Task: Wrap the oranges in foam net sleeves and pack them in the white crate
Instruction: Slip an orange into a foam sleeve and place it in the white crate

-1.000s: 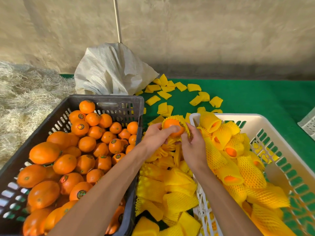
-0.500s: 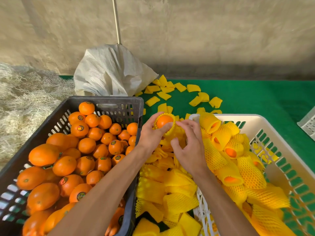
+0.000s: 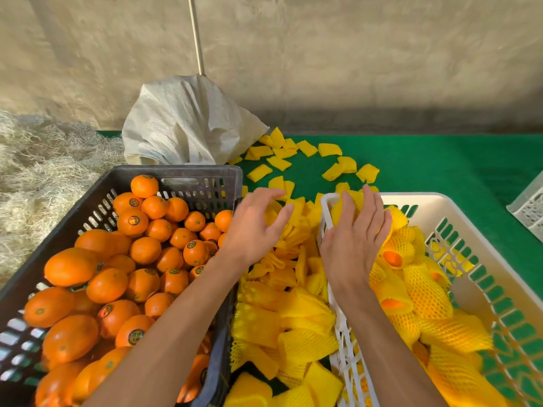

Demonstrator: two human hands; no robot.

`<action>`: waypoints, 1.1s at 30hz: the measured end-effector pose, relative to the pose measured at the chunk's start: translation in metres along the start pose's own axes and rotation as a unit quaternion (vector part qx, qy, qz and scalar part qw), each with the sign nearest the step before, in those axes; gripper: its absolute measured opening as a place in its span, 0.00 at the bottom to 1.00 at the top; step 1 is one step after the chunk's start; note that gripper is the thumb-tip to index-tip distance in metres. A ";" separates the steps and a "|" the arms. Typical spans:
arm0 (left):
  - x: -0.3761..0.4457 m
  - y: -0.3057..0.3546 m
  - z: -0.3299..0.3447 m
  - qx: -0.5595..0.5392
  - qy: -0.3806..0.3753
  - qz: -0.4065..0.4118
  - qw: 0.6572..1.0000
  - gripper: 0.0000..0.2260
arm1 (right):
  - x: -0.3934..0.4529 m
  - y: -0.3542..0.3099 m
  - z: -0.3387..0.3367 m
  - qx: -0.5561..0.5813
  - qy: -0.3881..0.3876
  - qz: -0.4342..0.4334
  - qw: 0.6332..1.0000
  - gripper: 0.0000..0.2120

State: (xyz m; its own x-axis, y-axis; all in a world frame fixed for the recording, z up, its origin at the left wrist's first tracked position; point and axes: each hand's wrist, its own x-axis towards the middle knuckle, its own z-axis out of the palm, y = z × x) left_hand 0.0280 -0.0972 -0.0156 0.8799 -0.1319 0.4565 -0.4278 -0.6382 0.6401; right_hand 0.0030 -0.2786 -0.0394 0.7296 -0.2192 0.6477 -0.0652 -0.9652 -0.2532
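A black crate (image 3: pixel 188 171) on the left holds loose oranges (image 3: pixel 144 251), several with stickers. On the right, the white crate (image 3: pixel 440 201) holds several oranges in yellow foam net sleeves (image 3: pixel 426 292). A heap of empty yellow sleeves (image 3: pixel 293 318) lies between the two crates. My right hand (image 3: pixel 355 239) is palm down over the white crate's far left corner and cups a sleeved orange (image 3: pixel 339 214), mostly hidden under the fingers. My left hand (image 3: pixel 258 227) hovers over the sleeve heap with fingers spread, holding nothing.
A white woven sack (image 3: pixel 188 124) and a thin pole (image 3: pixel 196 33) stand behind the black crate. Straw (image 3: pixel 44 171) is piled at the left. Loose sleeves (image 3: pixel 279 163) are scattered on the green mat (image 3: pixel 440 163). Another pale crate's corner (image 3: pixel 529 207) shows at the right edge.
The sleeved orange passed from my left hand to my right, which moved right to the white crate's corner. My left hand let go and now has its fingers spread.
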 end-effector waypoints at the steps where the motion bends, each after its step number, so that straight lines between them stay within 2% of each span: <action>1: 0.001 -0.007 -0.004 0.061 0.013 0.022 0.998 0.18 | 0.000 0.001 0.001 -0.007 -0.001 -0.002 1.000 0.32; 3: 0.002 -0.020 -0.009 0.105 0.022 -0.025 0.994 0.18 | -0.002 0.001 0.003 0.003 -0.006 -0.031 0.999 0.29; 5: 0.003 -0.031 -0.009 0.081 0.027 -0.116 0.990 0.19 | -0.005 -0.002 0.009 0.037 -0.029 -0.092 0.995 0.24; 7: 0.004 -0.036 -0.009 0.032 0.044 -0.154 0.987 0.18 | -0.011 -0.006 0.016 0.100 -0.124 -0.148 0.976 0.19; 9: 0.006 -0.038 -0.011 -0.009 0.097 -0.178 0.979 0.14 | -0.023 -0.009 0.022 0.153 -0.290 -0.172 0.929 0.16; 12: 0.002 -0.046 -0.019 -0.095 0.124 -0.293 0.943 0.12 | -0.037 -0.008 0.029 0.102 -0.546 -0.170 0.814 0.18; 14: -0.002 -0.061 -0.022 -0.074 0.052 -0.373 0.923 0.16 | -0.039 -0.005 0.030 0.042 -0.644 -0.157 0.747 0.19; 15: -0.006 -0.065 -0.022 -0.043 -0.011 -0.404 0.914 0.15 | -0.037 -0.003 0.031 0.028 -0.661 -0.148 0.735 0.21; 17: -0.015 -0.074 -0.021 0.012 -0.129 -0.470 0.873 0.13 | -0.033 -0.002 0.032 0.015 -0.662 -0.130 0.738 0.24; 19: -0.026 -0.079 -0.021 0.023 -0.259 -0.520 0.813 0.13 | -0.031 -0.002 0.033 0.004 -0.655 -0.125 0.745 0.26; 21: -0.033 -0.082 -0.025 0.118 -0.374 -0.514 0.763 0.20 | -0.032 -0.001 0.033 -0.008 -0.656 -0.120 0.745 0.25; 22: -0.033 -0.083 -0.026 0.160 -0.413 -0.488 0.752 0.22 | -0.034 0.000 0.034 -0.010 -0.656 -0.113 0.746 0.23; 25: -0.026 -0.080 -0.033 0.224 -0.478 -0.423 0.737 0.25 | -0.036 0.002 0.032 0.004 -0.631 -0.091 0.770 0.18; 28: -0.021 -0.086 -0.038 0.221 -0.460 -0.439 0.740 0.25 | -0.030 -0.001 0.033 0.084 -0.553 -0.065 0.827 0.16; 30: -0.023 -0.095 -0.040 0.187 -0.458 -0.463 0.736 0.30 | -0.026 -0.004 0.034 0.152 -0.488 -0.043 0.859 0.16; 33: -0.027 -0.098 -0.040 0.169 -0.479 -0.479 0.716 0.35 | -0.026 -0.009 0.033 0.243 -0.429 0.012 0.870 0.17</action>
State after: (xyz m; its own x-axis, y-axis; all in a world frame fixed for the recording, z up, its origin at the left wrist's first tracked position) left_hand 0.0376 -0.0008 -0.0655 0.5431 0.1336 -0.8290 0.3997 -0.9094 0.1152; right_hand 0.0076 -0.2591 -0.0776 0.9852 0.1496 -0.0841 0.0556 -0.7420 -0.6680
